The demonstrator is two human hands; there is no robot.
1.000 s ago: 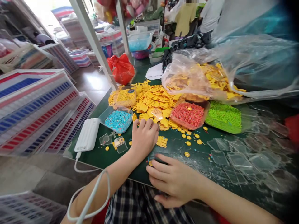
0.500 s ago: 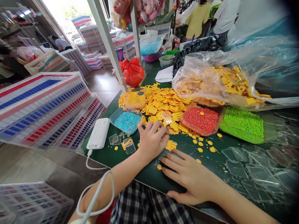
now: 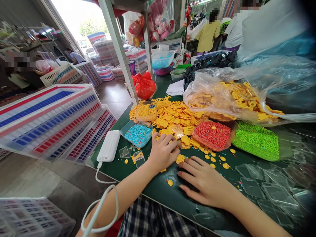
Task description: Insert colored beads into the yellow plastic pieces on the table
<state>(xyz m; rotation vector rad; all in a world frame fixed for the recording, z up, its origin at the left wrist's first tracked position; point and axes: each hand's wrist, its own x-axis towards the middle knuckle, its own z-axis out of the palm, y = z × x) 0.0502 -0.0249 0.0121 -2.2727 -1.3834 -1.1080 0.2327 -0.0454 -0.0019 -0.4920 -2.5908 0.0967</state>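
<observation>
My left hand [image 3: 163,153] is palm down at the near edge of a heap of yellow plastic pieces [image 3: 170,113], its fingers bent but apart; the fingertips are partly hidden, and I see nothing held. My right hand [image 3: 206,182] rests low over the green table [image 3: 158,194], fingers spread. Just beyond its fingertips lies a single yellow piece [image 3: 181,158]. A small yellow disc [image 3: 170,183] sits left of that hand. Beyond my left hand stands a tray of blue beads [image 3: 138,134], and farther right are trays of red beads [image 3: 211,134] and green beads [image 3: 258,140].
A white power bank [image 3: 109,145] with a cable lies at the table's left edge. Clear square plastic covers [image 3: 278,189] are scattered at right. An open plastic bag [image 3: 209,77] of yellow parts stands behind the trays. Striped crates [image 3: 49,121] stand left of the table.
The view has tilted upward, so the scene sits lower in the picture. My right hand has shifted slightly away from the table's front edge; my left hand stays by the heap.
</observation>
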